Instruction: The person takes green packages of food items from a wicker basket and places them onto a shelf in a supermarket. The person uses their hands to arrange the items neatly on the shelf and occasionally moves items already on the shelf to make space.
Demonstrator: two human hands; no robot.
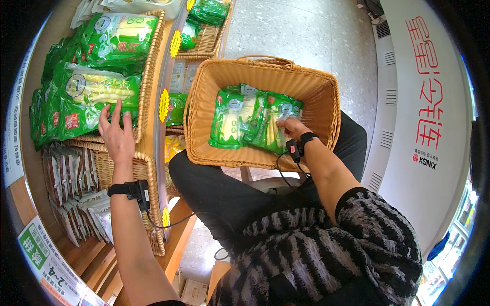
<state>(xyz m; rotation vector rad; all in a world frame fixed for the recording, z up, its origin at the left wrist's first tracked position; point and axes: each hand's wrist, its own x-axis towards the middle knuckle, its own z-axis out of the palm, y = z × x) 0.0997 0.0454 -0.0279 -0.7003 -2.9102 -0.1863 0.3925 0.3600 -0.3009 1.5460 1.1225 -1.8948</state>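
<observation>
My left hand (117, 132) touches the lower edge of a green plastic packet of pale bamboo shoots (100, 93), its fingers spread. That packet stands among several like it in a wicker shelf basket (148, 76). Inside a brown woven carrying basket (264, 160) over my lap, my right hand (294, 128) has its fingers closed at the edge of a green packet with pale yellow shoots (272, 132). Beside that packet lie another green packet (229, 124) and at least one more, partly covered.
A second wicker basket (147, 164) holds several white-and-brown packets (72, 176) below the left hand. Yellow starburst tags (164, 105) line the shelf edge. On the right stands a white appliance casing (405, 114). A strapped device with a cable sits on each wrist.
</observation>
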